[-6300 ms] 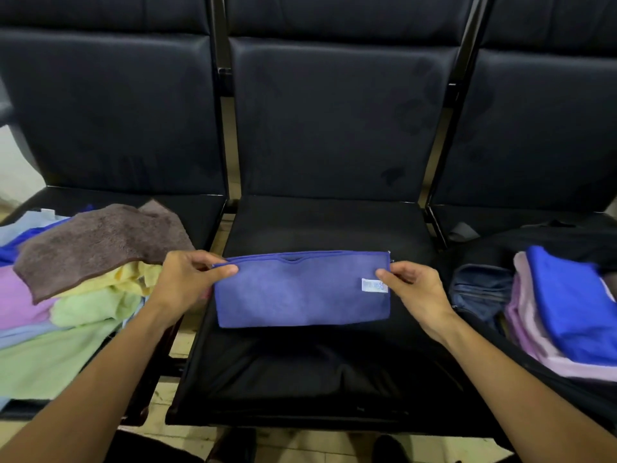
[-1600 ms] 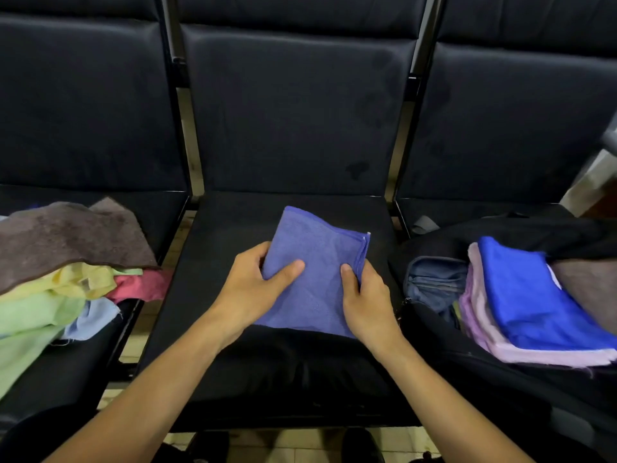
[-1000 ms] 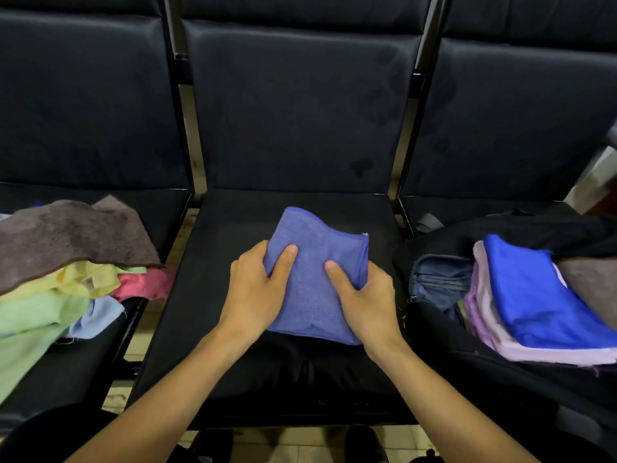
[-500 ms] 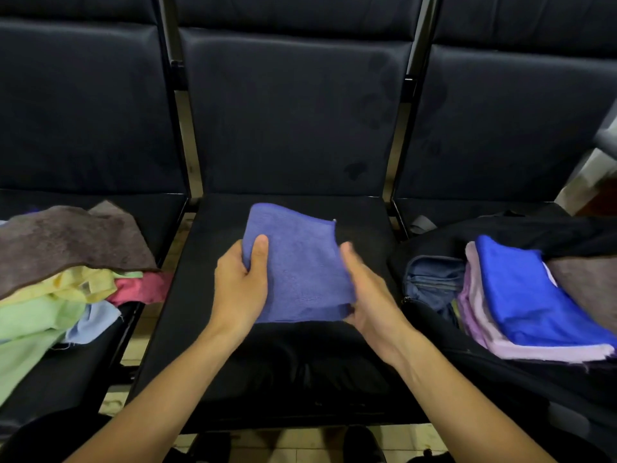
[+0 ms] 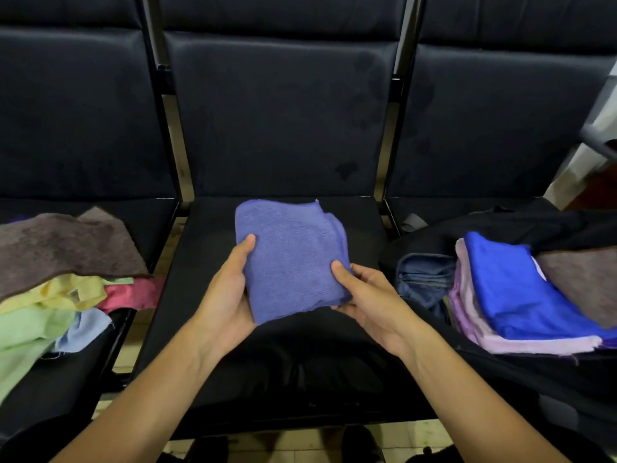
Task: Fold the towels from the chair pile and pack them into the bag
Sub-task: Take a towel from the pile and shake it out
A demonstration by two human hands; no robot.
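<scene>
- Seating: a row of three dark padded chairs with tall backrests, joined by metal frame posts; the middle seat (image 5: 283,345) lies directly below the hands, its cushion creased near the front edge.
- Backrests: dull dark upholstery with faint blotches on the middle panel (image 5: 280,121).
- Floor: pale tiles (image 5: 410,439) show under the front of the seats and in the gaps between them.
- Room edge: at far right, a strip of light wall and a grey bar (image 5: 597,142) beside the last chair.
- Folded purple-blue towel (image 5: 290,259): held just above the middle seat, folded to a rough square, layered edges at its right side.
- Left hand (image 5: 230,295): grip clamped on the towel's left edge, thumb on top, fingers underneath.
- Right hand (image 5: 370,295): grip clamped on the towel's lower right corner, thumb on top.
- Chair pile (image 5: 63,279): on the left seat, loose towels in brown, yellow, green, red and light blue, the brown one uppermost.
- Bag (image 5: 500,225): black, open on the right seat, a grey-blue inner pocket (image 5: 424,275) at its near left.
- Packed towels (image 5: 510,292): bright blue over lilac, stacked in the bag, with a brown one just right of them.
</scene>
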